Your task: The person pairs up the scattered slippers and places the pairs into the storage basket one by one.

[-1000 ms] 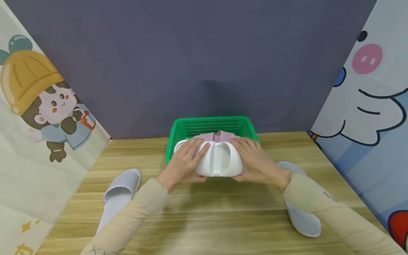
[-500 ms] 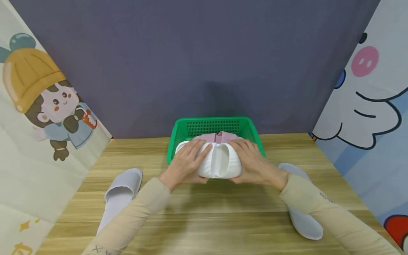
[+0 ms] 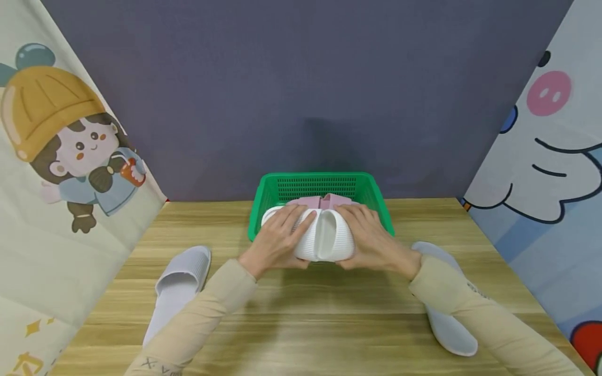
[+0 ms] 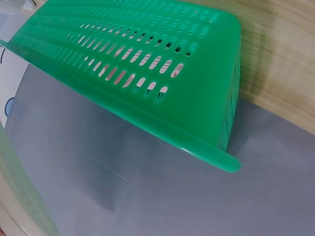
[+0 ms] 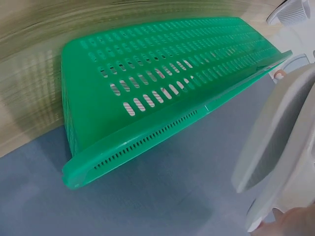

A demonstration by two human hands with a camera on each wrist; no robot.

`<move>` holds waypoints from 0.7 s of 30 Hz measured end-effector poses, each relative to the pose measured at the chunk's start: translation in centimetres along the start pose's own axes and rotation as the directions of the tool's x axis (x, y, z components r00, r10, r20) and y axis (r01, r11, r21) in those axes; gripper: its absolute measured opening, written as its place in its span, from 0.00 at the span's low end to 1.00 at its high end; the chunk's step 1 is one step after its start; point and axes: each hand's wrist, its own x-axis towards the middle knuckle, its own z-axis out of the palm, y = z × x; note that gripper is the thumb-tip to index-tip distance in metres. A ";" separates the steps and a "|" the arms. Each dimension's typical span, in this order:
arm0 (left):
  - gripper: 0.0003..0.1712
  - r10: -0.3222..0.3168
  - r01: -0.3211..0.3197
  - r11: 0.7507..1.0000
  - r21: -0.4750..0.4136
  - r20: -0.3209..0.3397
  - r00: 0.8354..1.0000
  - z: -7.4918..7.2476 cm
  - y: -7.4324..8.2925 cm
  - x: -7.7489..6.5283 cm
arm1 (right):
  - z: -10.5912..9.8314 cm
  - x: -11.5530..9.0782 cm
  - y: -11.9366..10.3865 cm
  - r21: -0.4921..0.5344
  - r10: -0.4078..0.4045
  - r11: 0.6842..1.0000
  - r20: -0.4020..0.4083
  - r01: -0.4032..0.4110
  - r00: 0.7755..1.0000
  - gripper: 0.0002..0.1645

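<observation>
A pair of white ribbed slippers, pressed side by side, is held between both hands at the near side of a green basket. My left hand grips the pair from the left, fingers over the top and thumb toward the middle. From the opposite side my right hand grips it in the same way. Behind the white pair, pink slippers lie in the basket. The right wrist view shows the soles of the white slippers beside the perforated basket wall, with fingertips at the bottom corner.
Single pale grey slippers lie on the wooden table, one on the left and one on the right, partly under the forearms. A dark grey panel rises behind the basket. Printed cartoon sheets flank both sides.
The hands have drawn slightly closer together, squeezing the white slippers into a narrower bundle. The view has shifted a little; the basket and the grey slippers stay in place.
</observation>
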 end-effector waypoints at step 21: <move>0.35 -0.169 0.155 0.936 -0.315 -0.019 0.985 -3.5 -1.7 -5.0 | -0.9 -0.3 -1.7 0.034 0.306 0.950 0.117 -0.312 0.945 0.64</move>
